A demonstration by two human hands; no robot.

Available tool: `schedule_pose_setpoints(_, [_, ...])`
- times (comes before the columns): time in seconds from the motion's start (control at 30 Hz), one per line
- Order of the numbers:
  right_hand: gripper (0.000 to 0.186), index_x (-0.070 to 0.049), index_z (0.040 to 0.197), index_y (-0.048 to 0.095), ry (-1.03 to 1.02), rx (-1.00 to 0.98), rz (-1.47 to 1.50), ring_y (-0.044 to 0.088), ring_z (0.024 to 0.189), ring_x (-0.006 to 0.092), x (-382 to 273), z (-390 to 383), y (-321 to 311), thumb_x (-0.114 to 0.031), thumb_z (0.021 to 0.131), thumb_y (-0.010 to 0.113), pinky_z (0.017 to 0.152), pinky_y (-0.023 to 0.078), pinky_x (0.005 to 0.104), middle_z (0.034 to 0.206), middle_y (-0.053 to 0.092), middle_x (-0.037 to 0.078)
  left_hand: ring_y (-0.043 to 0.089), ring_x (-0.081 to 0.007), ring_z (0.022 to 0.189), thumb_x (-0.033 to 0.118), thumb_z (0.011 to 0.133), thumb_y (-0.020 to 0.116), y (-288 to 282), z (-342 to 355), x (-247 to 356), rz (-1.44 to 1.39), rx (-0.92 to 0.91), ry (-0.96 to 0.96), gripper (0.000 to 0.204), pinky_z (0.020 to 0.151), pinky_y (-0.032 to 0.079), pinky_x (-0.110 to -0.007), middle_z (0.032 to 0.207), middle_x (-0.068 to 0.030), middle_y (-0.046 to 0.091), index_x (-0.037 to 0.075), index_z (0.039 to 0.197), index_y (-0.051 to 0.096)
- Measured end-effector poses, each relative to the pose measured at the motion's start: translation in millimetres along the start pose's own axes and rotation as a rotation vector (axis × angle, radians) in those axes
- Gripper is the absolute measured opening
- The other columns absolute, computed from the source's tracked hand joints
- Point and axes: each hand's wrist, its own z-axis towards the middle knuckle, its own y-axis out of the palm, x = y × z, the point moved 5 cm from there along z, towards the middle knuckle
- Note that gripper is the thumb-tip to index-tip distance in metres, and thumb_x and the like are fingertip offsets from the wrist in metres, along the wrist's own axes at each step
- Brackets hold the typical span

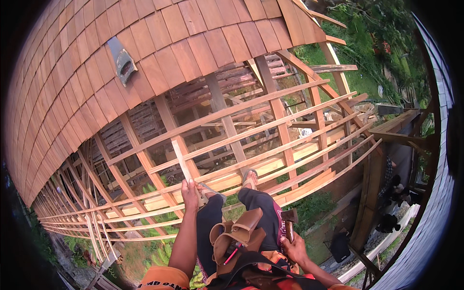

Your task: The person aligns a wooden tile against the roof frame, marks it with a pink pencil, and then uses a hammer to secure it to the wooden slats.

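Observation:
My left hand point(190, 193) is closed around the lower end of a narrow, pale wooden strip point(181, 159), which slants up across the roof battens. Near my right hip, my right hand point(295, 250) grips a hammer point(290, 223) by its wooden handle, with the dark metal head pointing up. A brown leather tool pouch point(237, 234) hangs at my waist, and a pink pencil point(233, 253) sticks out of it. My sandalled feet point(250, 179) stand on the timber framing. Above, a handsaw point(122, 63) with a grey handle lies on the wooden shingles point(188, 57).
Long curved battens point(285, 145) cross the sloping rafters point(278, 113), with open gaps looking down to ground and plants. Several thin loose strips point(96, 237) stand at the lower left. People point(394, 193) are below at the right, near a grey metal roof point(442, 159).

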Motion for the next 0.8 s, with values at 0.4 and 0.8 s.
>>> schedule_pose_setpoints(0.4, [0.032,-0.002,0.110,0.048,-0.424,0.015,0.849,0.049,0.057,0.0103,-129,272,62,-0.023,0.096,0.069,0.051,0.045,0.0271,0.076,0.052,0.004,0.053,-0.0198,0.069,0.045,0.103,0.051,126,259,-156,0.372,-0.106,0.193,0.050,0.068,0.044,-0.038,0.070,-0.0081,0.056,0.002,0.080,0.058])
schedule_pose_setpoints(0.8, [0.023,-0.002,0.117,0.050,-0.564,-0.497,1.445,0.041,0.055,0.0046,-130,464,82,-0.021,0.105,0.049,0.044,0.040,0.0216,0.079,0.043,0.000,0.055,-0.0115,0.072,0.049,0.096,0.062,149,357,-222,0.590,-0.402,0.204,0.047,0.067,0.044,-0.030,0.080,-0.0045,0.067,0.003,0.097,0.066])
